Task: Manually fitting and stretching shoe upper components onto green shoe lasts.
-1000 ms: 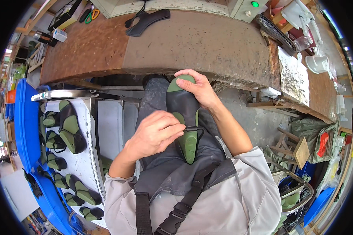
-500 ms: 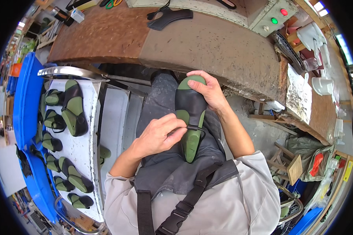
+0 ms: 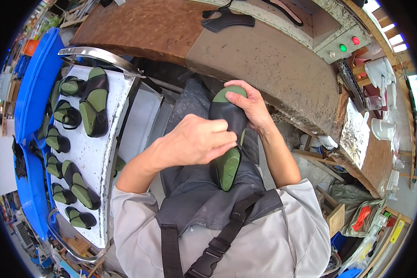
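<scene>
A green shoe last (image 3: 229, 170) with a black sandal upper (image 3: 221, 112) wrapped around it lies over my lap, its green toe end pointing away from me. My right hand (image 3: 248, 105) grips the toe end, thumb on top and fingers wrapped around the far side. Above the middle of the last, my left hand (image 3: 197, 141) is closed with its fingers pinched at the upper's strap. Those fingers hide most of the strap, and a bit of black shows just by the fingertips.
On my left stands a white metal rack (image 3: 120, 104) bearing several green lasts with black uppers (image 3: 93, 104). Blue bins (image 3: 38, 88) are beyond it. A worn brown workbench (image 3: 264, 62) spans the front, with a black cut leather piece (image 3: 229, 22) on it. A wooden stool (image 3: 336, 220) is at right.
My left hand has moved forward and right, up over the middle of the last. My right hand keeps its hold on the toe end. The whole view has shifted slightly.
</scene>
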Motion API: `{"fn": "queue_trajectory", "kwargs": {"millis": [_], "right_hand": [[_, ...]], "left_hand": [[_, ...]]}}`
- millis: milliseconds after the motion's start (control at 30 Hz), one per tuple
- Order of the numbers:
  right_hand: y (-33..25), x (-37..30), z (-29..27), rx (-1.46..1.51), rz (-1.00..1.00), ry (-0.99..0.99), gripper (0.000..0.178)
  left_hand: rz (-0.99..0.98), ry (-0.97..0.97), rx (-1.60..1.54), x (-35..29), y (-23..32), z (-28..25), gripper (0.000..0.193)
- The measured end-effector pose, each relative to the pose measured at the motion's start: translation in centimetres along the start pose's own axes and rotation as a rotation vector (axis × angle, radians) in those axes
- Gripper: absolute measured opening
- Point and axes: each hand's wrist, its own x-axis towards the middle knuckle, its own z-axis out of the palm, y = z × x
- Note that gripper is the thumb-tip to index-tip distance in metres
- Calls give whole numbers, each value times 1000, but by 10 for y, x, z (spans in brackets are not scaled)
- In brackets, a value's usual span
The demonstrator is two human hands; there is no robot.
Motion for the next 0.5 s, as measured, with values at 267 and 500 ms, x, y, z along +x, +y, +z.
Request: {"fn": "queue_trajectory", "kwargs": {"millis": [267, 500], "right_hand": [[3, -8, -10, 35, -33, 36, 30], [12, -12, -29, 240, -19, 85, 32]], "left_hand": [[-131, 167, 175, -48, 22, 25, 13], [-124, 295, 76, -76, 23, 61, 33]]}}
